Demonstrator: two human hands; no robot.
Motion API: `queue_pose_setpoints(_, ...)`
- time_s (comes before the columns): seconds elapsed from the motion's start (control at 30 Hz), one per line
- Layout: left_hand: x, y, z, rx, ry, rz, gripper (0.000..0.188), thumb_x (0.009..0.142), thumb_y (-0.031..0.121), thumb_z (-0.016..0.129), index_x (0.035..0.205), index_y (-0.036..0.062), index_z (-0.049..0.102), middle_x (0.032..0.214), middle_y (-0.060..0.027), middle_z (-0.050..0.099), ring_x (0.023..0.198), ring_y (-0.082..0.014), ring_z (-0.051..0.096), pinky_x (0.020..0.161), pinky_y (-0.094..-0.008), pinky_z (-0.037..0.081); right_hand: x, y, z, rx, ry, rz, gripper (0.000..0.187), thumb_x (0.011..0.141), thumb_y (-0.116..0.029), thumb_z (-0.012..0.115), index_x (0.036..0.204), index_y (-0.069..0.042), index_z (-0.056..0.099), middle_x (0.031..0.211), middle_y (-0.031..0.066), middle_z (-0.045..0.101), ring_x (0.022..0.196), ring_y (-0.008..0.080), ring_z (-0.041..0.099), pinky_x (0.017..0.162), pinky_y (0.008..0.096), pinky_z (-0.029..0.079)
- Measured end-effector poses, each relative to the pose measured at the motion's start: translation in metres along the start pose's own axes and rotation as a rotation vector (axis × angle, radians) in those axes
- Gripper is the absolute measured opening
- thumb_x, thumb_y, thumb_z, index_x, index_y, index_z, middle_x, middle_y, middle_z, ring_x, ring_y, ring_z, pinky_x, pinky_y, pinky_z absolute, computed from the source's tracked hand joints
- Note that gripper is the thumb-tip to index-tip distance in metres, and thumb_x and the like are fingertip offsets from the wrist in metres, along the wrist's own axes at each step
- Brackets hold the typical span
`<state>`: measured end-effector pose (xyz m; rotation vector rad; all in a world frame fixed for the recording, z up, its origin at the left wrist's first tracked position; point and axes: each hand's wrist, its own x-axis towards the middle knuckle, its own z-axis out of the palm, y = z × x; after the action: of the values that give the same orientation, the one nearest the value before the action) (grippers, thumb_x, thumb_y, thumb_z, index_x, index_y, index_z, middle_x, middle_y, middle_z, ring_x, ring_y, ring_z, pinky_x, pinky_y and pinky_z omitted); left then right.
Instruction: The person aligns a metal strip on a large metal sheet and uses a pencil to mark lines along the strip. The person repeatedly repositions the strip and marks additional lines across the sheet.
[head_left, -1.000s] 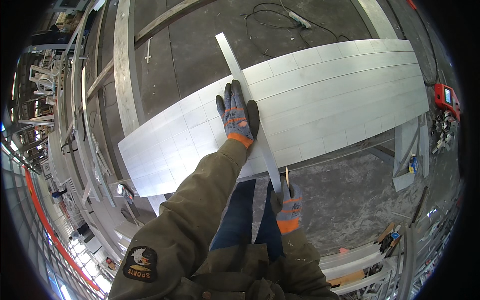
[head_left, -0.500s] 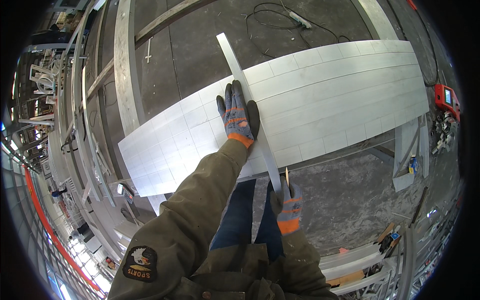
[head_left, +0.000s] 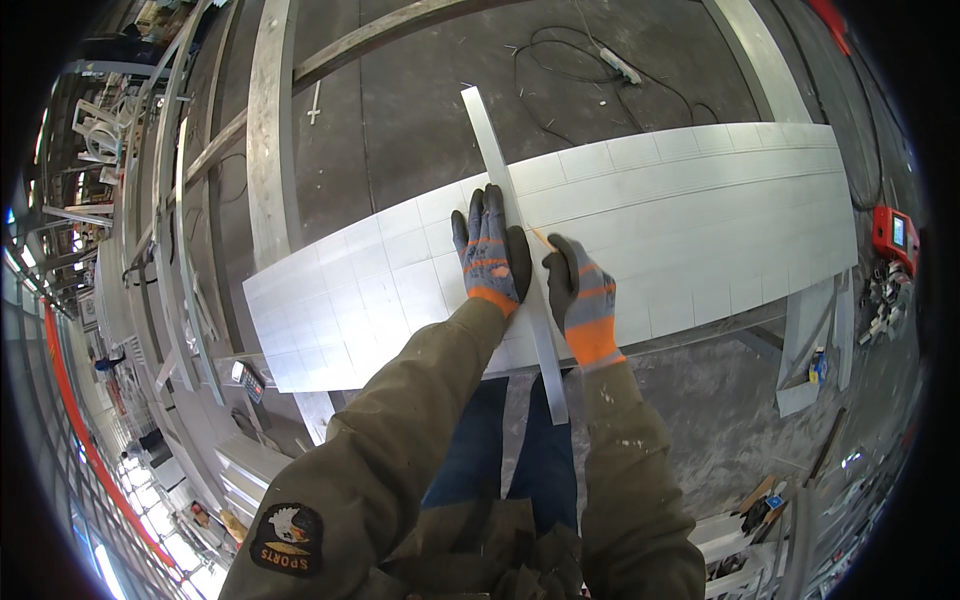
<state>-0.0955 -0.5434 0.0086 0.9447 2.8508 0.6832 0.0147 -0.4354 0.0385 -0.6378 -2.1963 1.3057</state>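
Note:
Under my hands lies a wide silvery-white surface of long strips side by side (head_left: 700, 225), marked with thin crosswise lines. A narrow flat metal bar (head_left: 545, 355) lies across it, its near end sticking out over my legs. My left hand (head_left: 490, 250), in a grey glove with orange bands, presses flat against the bar, fingers stretched out and the thumb side over it. Just right of the bar, my right hand (head_left: 580, 290) wears a matching glove and pinches a pencil (head_left: 541, 238). The pencil's tip points toward the bar's right edge.
Wooden and metal beams (head_left: 272, 140) run beneath and beyond the panel. A black cable with a white power strip (head_left: 620, 66) lies on the far floor. A red device with a screen (head_left: 895, 240) is at right, a calculator (head_left: 247, 380) at left.
My right hand has moved up from the bar's near end to the middle of the surface, bringing the pencil beside the bar. My left hand stays flat on the bar.

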Motion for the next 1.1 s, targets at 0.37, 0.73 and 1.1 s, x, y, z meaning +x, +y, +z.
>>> queue_pose_setpoints(0.37,-0.001,-0.001,0.003,-0.025,-0.002,0.005,0.067,0.106,0.026,0.045,0.164,-0.0018,0.027,0.168,-0.0200,0.037,0.160,-0.0370,0.027,0.131,-0.0575,0.009,0.050,0.017,0.015,-0.261,-0.246,-0.053,0.034,0.100,-0.010,0.058,0.133,-0.009,0.067,0.107,0.0180,0.075,0.097,0.0404,0.072,0.084,0.0489,0.057)
queue_pose_setpoints(0.73,0.000,-0.004,0.002,0.024,-0.003,0.020,0.067,0.107,0.027,0.045,0.164,-0.0024,0.026,0.168,-0.0197,0.037,0.160,-0.0356,0.027,0.132,-0.0566,0.010,-0.081,-0.010,-0.074,-0.455,-0.579,-0.082,0.051,0.085,-0.001,0.060,0.135,-0.006,0.064,0.100,0.0148,0.070,0.091,0.0335,0.069,0.076,0.0448,0.055)
queue_pose_setpoints(1.1,-0.003,-0.002,0.000,0.001,0.022,0.037,0.072,0.105,0.030,0.052,0.164,-0.0036,0.027,0.167,-0.0232,0.038,0.159,-0.0382,0.027,0.131,-0.0576,0.009,-0.199,-0.036,-0.082,-0.317,-0.378,0.357,0.050,0.097,-0.020,0.072,0.141,-0.003,0.059,0.115,0.0224,0.066,0.100,0.0406,0.068,0.085,0.0472,0.057)
